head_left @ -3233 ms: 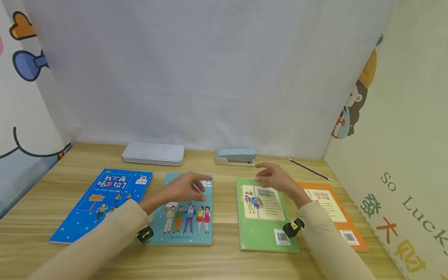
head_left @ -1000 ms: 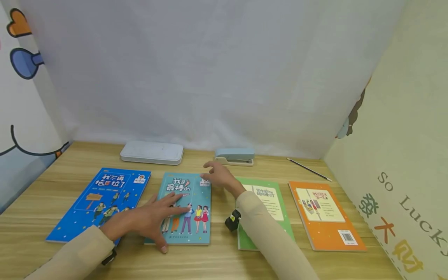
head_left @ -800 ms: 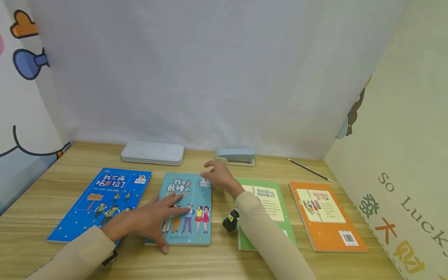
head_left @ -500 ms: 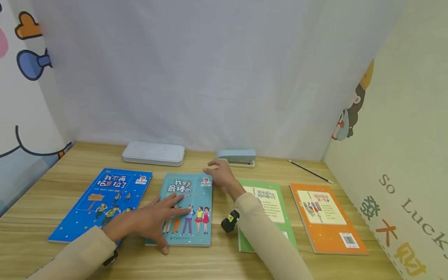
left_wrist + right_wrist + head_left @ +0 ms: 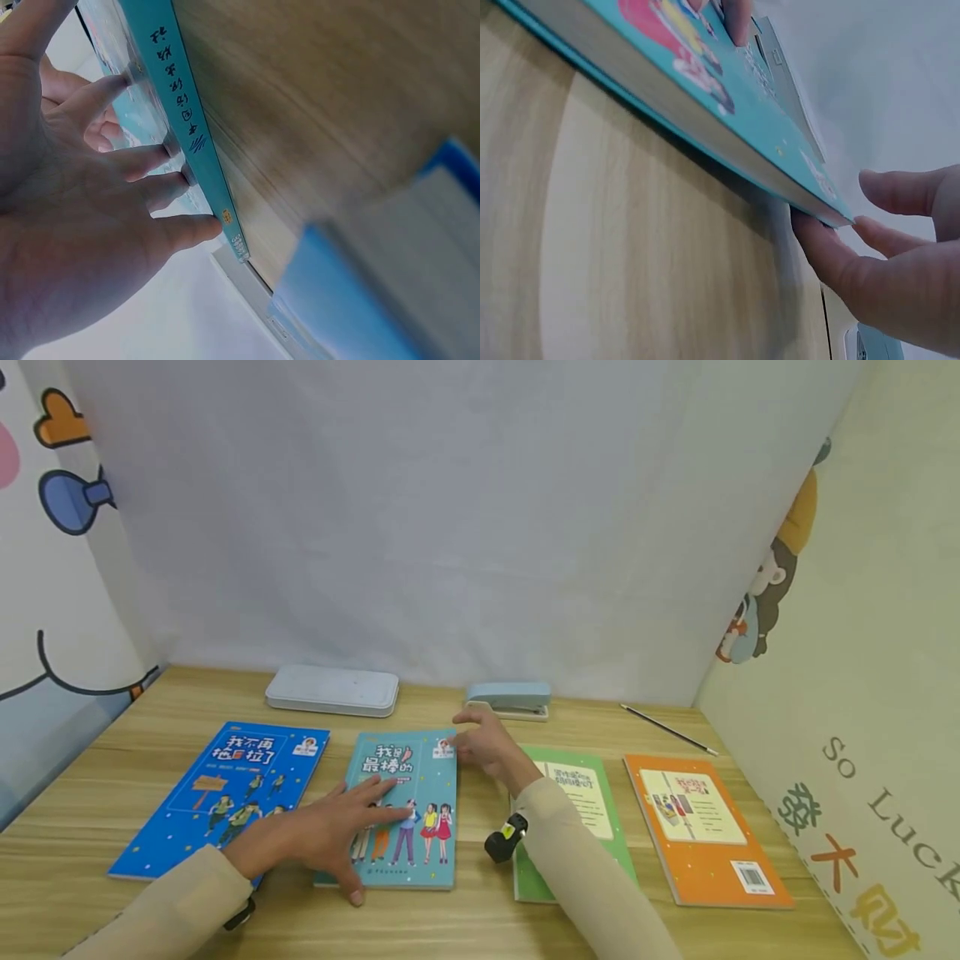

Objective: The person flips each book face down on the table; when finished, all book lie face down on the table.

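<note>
A teal book [image 5: 433, 781] with children on its cover lies in the middle of the table. My left hand [image 5: 330, 835] rests on it with fingers spread, the thumb at the near edge. In the left wrist view the fingertips [image 5: 202, 229] touch the cover beside the spine. At the book's far right corner is my right hand [image 5: 487, 745]. The right wrist view has one finger [image 5: 821, 240] against the edge near that corner; another digit [image 5: 900, 191] stands apart from the cover. A shadow runs under the book's edge there.
A blue book [image 5: 176, 827] lies left, a green book [image 5: 611, 793] and an orange book [image 5: 705, 881] right. Behind are a pale flat case [image 5: 332, 689], a blue stapler [image 5: 510, 695] and a pencil [image 5: 667, 728]. A white sheet [image 5: 450, 527] hangs at the back.
Since the earliest frame, my left hand has come down onto the teal book. The right hand has moved left from the green book to the teal book's corner, its fingers shifting slightly lately.
</note>
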The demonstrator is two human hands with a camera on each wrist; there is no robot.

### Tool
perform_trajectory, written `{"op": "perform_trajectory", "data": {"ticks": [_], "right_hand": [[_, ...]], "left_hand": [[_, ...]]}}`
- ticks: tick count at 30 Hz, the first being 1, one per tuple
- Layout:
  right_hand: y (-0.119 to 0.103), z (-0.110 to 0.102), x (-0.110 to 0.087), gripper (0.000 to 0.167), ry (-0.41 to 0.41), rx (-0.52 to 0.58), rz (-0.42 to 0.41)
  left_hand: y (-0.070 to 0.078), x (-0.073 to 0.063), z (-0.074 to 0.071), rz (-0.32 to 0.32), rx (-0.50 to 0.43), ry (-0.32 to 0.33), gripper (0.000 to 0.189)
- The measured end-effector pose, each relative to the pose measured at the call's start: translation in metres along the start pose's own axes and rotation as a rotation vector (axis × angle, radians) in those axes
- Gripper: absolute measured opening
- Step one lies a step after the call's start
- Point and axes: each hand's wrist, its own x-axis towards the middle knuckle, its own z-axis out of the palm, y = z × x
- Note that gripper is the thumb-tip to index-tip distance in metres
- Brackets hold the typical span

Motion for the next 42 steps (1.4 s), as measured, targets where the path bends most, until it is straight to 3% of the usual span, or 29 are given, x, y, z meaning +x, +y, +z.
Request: {"op": "perform_trajectory", "data": {"ticks": [6,11,22,31,42], "right_hand": [[0.005,-0.004,0.000,0.054,-0.138,-0.090,0.053],[0.007,-0.005,-0.003,0.061,-0.187,-0.146,0.063],[0.009,-0.005,-0.003,0.059,-0.191,-0.121,0.059],[0.013,-0.008,-0.001,0.056,-0.220,-0.027,0.030],[0.011,-0.011,-0.004,0.057,-0.175,0.054,0.011]], "left_hand": [[0.000,0.000,-0.001,0.005,0.006,-0.002,0.104],[0.000,0.000,-0.001,0.002,-0.006,-0.002,0.104],[0.000,0.000,0.000,-0.007,-0.012,-0.001,0.105],[-0.002,0.000,0.001,0.009,0.004,-0.001,0.106],[-0.003,0.000,0.000,0.045,0.009,0.014,0.109]]}}
